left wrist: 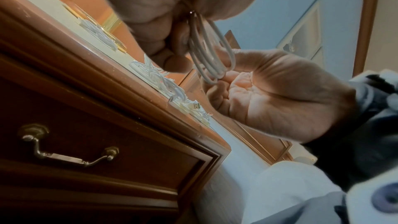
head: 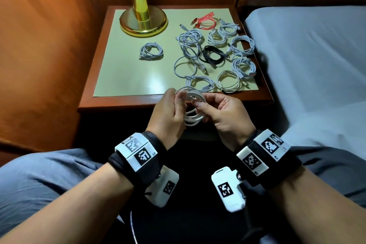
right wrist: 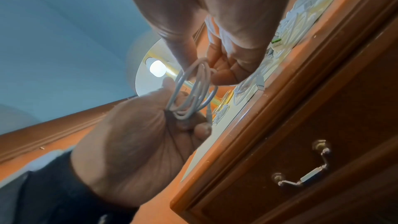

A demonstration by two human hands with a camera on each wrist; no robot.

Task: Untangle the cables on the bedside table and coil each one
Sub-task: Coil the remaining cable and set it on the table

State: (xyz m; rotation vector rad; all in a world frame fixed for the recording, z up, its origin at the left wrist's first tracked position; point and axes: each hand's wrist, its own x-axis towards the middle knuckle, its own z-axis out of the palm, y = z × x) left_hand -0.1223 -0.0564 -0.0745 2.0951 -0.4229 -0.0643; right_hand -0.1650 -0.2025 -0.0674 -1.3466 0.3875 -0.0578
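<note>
Two hands met over the near edge of the tabletop (head: 122, 53), both closed round one coiled white cable (head: 191, 105). The left hand (head: 168, 113) had its fingers curled over the coil's left side, thumb pressed on the loops from above. The right hand (head: 221, 113) pinched the coil's right side between thumb and bent fingers, its palm turned upward in the left wrist view (left wrist: 275, 94). From the right wrist view the loops (right wrist: 193, 91) ran in several smooth, round turns from the right hand's fingertips (right wrist: 226, 72) down into the left hand's fist (right wrist: 137, 142). The cable looked thin, glossy and rubbery.

Beyond the hands, on a pale green mat with a soft sheen, lay many more coils: white ones in loose rings just past the right hand, a black cable (head: 213, 56) in the middle of them, and a red cable (head: 206, 21) farthest away. One tidy white coil (head: 151, 51) sat apart, beyond the left hand. Farther still stood a polished brass lamp base (head: 143, 22), round and flared. The tabletop's rim was reddish varnished wood; below the hands a drawer carried a curved metal handle (left wrist: 69, 149). Right of the right hand lay a bed (head: 309, 61) with a grey sheet.
</note>
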